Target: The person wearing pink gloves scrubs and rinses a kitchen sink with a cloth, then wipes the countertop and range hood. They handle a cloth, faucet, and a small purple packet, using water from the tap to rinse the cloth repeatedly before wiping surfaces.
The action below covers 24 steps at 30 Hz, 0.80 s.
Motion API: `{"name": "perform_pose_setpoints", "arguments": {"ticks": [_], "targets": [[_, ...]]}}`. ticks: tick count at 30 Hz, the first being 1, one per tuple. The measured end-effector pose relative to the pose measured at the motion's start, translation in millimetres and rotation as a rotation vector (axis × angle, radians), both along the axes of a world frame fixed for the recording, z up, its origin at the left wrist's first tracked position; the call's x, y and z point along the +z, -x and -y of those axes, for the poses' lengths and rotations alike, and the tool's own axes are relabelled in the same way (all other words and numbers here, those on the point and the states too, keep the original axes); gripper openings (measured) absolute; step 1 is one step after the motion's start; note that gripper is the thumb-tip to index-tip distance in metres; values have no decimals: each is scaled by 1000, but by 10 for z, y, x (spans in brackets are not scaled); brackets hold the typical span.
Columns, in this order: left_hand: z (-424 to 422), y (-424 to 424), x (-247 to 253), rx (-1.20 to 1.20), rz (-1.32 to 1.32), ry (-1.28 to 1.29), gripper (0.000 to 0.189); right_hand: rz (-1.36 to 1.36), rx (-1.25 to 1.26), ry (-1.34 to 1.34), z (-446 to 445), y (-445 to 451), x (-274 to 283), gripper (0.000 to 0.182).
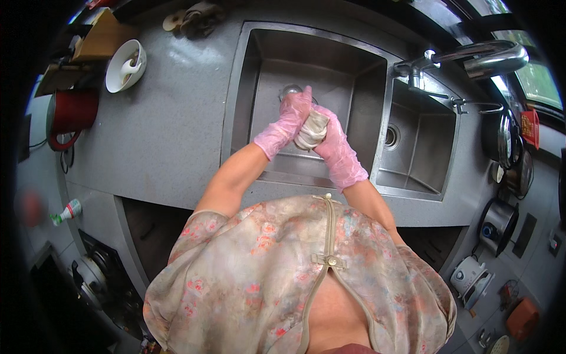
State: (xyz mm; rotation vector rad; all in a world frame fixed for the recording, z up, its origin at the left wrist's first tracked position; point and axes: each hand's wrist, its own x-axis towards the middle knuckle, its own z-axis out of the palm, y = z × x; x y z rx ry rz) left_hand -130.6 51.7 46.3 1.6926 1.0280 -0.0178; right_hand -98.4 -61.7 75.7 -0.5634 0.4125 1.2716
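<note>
Over the larger basin of a stainless-steel sink [309,73], both my hands grip a bunched pale cloth [314,131]. My left hand [294,110], in a pink plastic glove, presses against the cloth's left side with the thumb pointing away from me. Gloved the same way, my right hand [332,132] wraps the cloth from the right; most of its fingers are hidden. Beyond the left hand, the basin's drain [290,90] is partly covered by that hand.
A chrome faucet [426,62] rises behind the smaller basin [431,128] at right. On the grey counter [177,115] stand a white bowl [126,66] with a spoon, a red pitcher [73,113] and a dark crumpled cloth [202,20]. Pans [504,137] and a toaster [499,226] line the right side.
</note>
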Motion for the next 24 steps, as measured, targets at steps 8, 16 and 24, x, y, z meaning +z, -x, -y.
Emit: {"name": "perform_pose_setpoints", "arguments": {"ticks": [8, 16, 24], "targets": [[-194, 171, -201, 381, 521, 1166, 43, 181, -260, 94, 307, -240, -150, 30], [593, 111, 190, 22, 763, -233, 17, 572, -91, 123, 238, -133, -411, 23], [444, 74, 173, -67, 397, -761, 41, 145, -21, 230, 15, 93, 228, 26]]}}
